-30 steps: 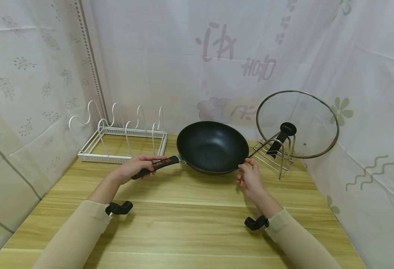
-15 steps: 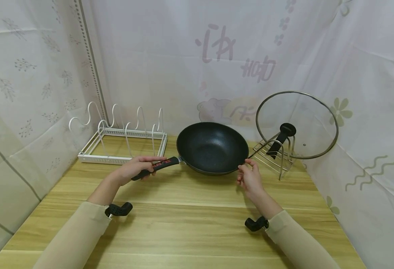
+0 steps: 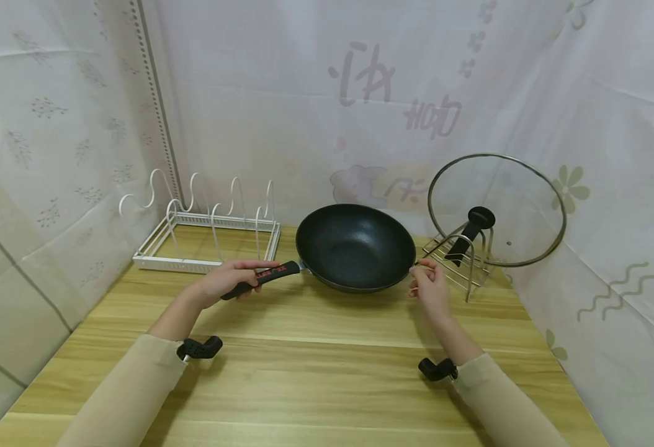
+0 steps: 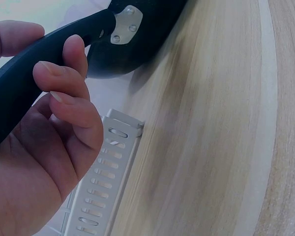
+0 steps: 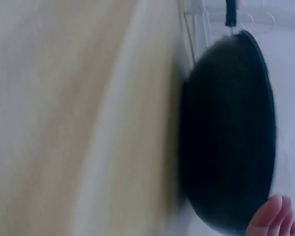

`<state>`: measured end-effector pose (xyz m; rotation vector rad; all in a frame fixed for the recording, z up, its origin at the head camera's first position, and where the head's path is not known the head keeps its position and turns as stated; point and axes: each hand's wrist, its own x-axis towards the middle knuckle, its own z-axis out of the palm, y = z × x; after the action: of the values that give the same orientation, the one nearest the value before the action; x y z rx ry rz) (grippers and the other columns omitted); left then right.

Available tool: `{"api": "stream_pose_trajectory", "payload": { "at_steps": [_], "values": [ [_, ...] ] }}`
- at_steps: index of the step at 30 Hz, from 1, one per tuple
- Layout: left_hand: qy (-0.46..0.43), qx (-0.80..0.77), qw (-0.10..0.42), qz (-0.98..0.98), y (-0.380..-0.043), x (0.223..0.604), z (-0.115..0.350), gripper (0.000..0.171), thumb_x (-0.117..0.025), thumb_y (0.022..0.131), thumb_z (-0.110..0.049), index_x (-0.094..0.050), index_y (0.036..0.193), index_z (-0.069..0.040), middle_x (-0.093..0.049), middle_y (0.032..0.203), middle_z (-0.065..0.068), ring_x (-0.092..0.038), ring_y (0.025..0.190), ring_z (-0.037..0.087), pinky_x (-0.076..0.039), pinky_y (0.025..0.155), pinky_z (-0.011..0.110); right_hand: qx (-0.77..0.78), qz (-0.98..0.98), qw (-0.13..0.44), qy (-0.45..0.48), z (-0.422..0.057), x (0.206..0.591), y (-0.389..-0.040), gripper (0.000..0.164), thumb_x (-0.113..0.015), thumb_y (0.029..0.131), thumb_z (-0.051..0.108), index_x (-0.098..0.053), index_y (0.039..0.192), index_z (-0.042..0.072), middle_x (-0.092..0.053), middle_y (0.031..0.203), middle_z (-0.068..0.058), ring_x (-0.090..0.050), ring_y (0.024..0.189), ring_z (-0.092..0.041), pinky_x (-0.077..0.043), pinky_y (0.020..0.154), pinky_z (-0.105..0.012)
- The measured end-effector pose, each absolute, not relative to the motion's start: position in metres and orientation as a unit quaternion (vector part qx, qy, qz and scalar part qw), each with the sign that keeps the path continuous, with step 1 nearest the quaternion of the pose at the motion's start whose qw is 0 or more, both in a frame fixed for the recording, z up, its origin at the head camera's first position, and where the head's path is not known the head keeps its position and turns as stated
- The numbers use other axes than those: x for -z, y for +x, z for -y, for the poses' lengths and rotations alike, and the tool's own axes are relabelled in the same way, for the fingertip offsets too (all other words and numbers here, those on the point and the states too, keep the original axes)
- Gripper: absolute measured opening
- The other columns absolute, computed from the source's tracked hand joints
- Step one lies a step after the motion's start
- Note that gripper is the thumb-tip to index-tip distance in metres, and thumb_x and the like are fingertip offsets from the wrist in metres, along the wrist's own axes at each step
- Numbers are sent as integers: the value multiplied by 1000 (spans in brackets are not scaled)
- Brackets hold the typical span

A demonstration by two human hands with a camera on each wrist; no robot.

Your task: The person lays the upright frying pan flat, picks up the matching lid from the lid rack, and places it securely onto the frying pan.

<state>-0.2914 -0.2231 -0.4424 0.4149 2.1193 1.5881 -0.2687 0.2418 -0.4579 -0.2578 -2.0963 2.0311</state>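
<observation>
Left hand (image 3: pixel 223 282) is gripping the handle (image 3: pixel 283 270), fingers (image 4: pixel 64 78) partly covering it. Right hand (image 3: pixel 432 288) is sitting by the wok (image 3: pixel 355 245), hold unclear; lid (image 3: pixel 519 214) is standing beyond.

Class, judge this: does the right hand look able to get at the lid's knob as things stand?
Probably yes: the right hand is by the wok, and the top of the knob shows clear of the rack, with nothing seen in the way.
</observation>
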Motion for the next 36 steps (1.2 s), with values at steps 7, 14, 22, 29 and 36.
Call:
{"api": "stream_pose_trajectory", "payload": {
  "at_steps": [7, 14, 22, 29, 36],
  "values": [
    [152, -584, 231, -763, -292, 443, 223, 63, -60, 97, -8, -60, 160, -14, -61, 95, 10, -48, 63, 15, -44, 60, 28, -677, 714, 178, 5, -265, 430, -269, 28, -58, 110, 11, -53, 134, -2, -61, 101, 2, -68, 84, -10, -61, 71, -20],
    [152, -585, 229, -763, -291, 442, 222, 63, -61, 97, -8, -60, 159, -14, -62, 100, 12, -48, 64, 15, -43, 59, 27, -669, 706, 227, 39, -292, 397, -271, 21, -57, 111, 13, -59, 129, 1, -63, 103, -1, -67, 87, -8, -61, 75, -19],
    [158, -578, 226, -768, -291, 442, 221, 63, -61, 97, -8, -60, 160, -14, -62, 100, 11, -48, 65, 14, -43, 60, 27, -678, 686, 264, 1, -327, 374, -280, 13, -58, 112, 19, -64, 123, 13, -64, 105, 0, -69, 90, -13, -60, 75, -18],
    [156, -575, 225, -771, -290, 442, 222, 61, -59, 98, -9, -60, 159, -14, -63, 102, 12, -49, 64, 14, -43, 60, 26, -698, 664, 264, -44, -349, 374, -291, 13, -59, 112, 20, -63, 121, 12, -66, 102, -1, -68, 87, -12, -59, 72, -17],
    [159, -575, 225, -770, -291, 442, 222, 64, -61, 96, -9, -60, 160, -14, -63, 101, 11, -48, 64, 14, -42, 59, 25, -693, 671, 248, -85, -360, 378, -297, 8, -61, 111, 25, -61, 116, 19, -68, 97, 8, -68, 86, -8, -59, 72, -16]
  ]
}}
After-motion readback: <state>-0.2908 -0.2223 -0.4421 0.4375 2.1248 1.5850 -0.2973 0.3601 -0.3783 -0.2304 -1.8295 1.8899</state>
